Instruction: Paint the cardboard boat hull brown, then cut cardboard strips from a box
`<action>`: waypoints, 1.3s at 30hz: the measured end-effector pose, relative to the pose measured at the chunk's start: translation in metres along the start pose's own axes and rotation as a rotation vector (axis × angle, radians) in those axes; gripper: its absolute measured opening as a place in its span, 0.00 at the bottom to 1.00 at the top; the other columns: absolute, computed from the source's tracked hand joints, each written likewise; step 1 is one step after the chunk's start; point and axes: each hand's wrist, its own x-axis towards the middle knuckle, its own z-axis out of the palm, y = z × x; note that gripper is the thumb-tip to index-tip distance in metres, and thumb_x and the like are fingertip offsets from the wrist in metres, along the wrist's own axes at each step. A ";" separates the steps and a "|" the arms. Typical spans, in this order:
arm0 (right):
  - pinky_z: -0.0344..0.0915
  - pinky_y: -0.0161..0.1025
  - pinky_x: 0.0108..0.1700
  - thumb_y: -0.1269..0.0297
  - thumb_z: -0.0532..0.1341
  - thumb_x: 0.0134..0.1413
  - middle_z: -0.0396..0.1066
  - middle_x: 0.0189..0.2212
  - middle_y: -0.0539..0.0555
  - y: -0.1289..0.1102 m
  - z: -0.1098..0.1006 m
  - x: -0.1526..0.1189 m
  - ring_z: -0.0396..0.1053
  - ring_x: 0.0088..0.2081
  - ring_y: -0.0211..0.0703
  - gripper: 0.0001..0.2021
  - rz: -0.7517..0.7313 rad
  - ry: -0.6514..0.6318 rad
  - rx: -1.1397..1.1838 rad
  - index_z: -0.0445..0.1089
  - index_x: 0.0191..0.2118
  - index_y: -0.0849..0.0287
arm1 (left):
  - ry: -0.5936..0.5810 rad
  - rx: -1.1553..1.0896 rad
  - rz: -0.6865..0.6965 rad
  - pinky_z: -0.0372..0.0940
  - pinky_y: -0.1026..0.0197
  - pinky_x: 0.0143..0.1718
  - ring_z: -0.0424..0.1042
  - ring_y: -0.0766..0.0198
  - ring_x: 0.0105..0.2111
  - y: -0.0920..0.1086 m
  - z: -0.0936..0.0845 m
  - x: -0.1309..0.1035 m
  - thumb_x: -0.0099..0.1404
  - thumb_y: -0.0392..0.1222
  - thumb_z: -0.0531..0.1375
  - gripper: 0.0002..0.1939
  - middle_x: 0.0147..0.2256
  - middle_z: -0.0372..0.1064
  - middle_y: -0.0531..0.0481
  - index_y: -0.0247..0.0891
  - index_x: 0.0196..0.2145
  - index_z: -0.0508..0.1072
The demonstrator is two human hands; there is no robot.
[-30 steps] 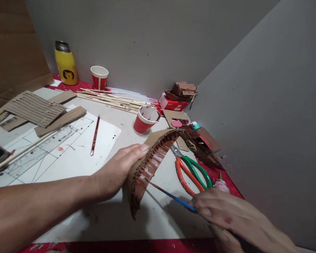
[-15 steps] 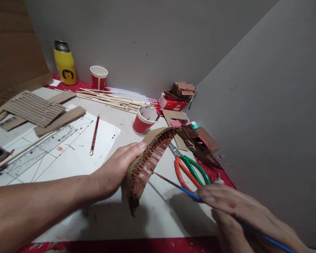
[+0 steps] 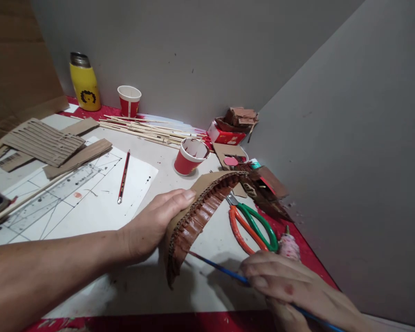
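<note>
A curved piece of corrugated cardboard (image 3: 207,210) is tilted up above the table, its inner face coated in glossy brown paint. My left hand (image 3: 155,221) grips it from the left, thumb on the bare outer side. In my right hand (image 3: 287,281) is a thin blue paintbrush (image 3: 224,269), pinched between the fingers. The brush tip meets the lower part of the brown inner face. Just behind the cardboard stands a red and white paper cup (image 3: 187,163) with brown paint smeared inside.
Scissors (image 3: 251,228) with orange and green handles lie beyond my right hand. At left are a pencil (image 3: 124,177), a clear ruler (image 3: 55,193) and cardboard strips (image 3: 48,140). Wooden sticks (image 3: 141,127), a yellow bottle (image 3: 85,85) and another cup (image 3: 129,100) sit toward the wall.
The brush and my right hand have shifted left and down, the tip sliding toward the cardboard's lower end. The cardboard has turned slightly, its upper end now farther right.
</note>
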 end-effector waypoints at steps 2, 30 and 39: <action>0.79 0.38 0.38 0.80 0.59 0.55 0.80 0.31 0.54 0.002 0.001 0.002 0.80 0.33 0.46 0.14 -0.001 0.051 -0.048 0.73 0.42 0.56 | -0.004 0.006 0.009 0.59 0.60 0.34 0.60 0.63 0.29 0.000 0.000 0.000 0.69 0.55 0.53 0.18 0.29 0.66 0.52 0.38 0.35 0.71; 0.79 0.36 0.39 0.76 0.58 0.61 0.79 0.32 0.53 0.003 0.004 0.009 0.80 0.35 0.42 0.11 0.035 0.006 0.148 0.72 0.45 0.56 | -0.005 0.037 0.019 0.60 0.61 0.32 0.60 0.65 0.27 0.001 0.001 0.001 0.69 0.57 0.53 0.19 0.27 0.65 0.53 0.38 0.32 0.69; 0.79 0.37 0.39 0.76 0.60 0.59 0.80 0.33 0.53 0.010 0.005 0.005 0.80 0.35 0.44 0.12 0.033 0.007 0.140 0.74 0.45 0.55 | -0.021 0.017 0.022 0.61 0.59 0.36 0.63 0.63 0.29 0.001 0.001 0.001 0.69 0.56 0.53 0.19 0.28 0.67 0.51 0.38 0.35 0.72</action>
